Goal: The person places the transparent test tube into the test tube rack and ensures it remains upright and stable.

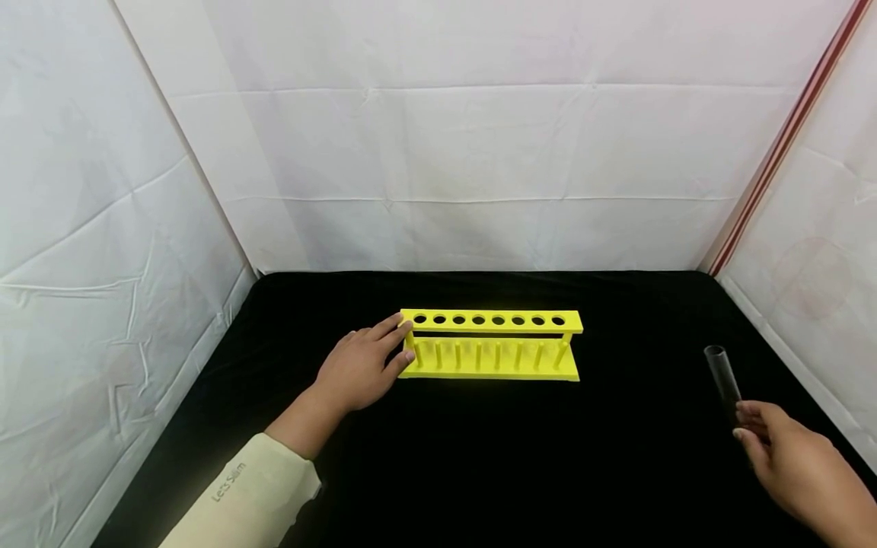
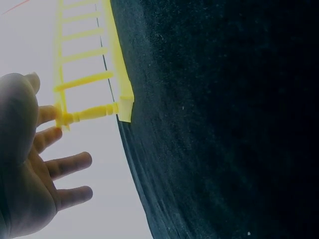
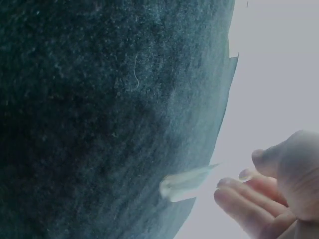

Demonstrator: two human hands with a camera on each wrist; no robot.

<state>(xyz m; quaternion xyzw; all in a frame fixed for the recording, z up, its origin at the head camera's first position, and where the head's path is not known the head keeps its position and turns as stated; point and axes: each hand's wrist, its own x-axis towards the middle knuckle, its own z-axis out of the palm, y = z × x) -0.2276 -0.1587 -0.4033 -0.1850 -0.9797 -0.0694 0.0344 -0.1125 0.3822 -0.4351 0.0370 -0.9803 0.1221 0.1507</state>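
A yellow test tube rack [image 1: 489,358] stands on the black cloth, with a row of holes along its top bar and upright pegs below. My left hand [image 1: 359,369] reaches to its left end, fingertips touching the top bar's corner. In the left wrist view the fingers of the left hand [image 2: 35,159] look spread and fairly straight beside the rack's end post [image 2: 92,113]. Off to the right, my right hand [image 1: 795,457] pinches the near end of a clear test tube [image 1: 723,377] between thumb and fingers. The tube [image 3: 187,184] appears blurred in the right wrist view.
Black cloth [image 1: 479,457] covers the table. White fabric walls [image 1: 445,144] enclose it at the back and both sides. A reddish-brown strip [image 1: 788,137] runs up the back right corner.
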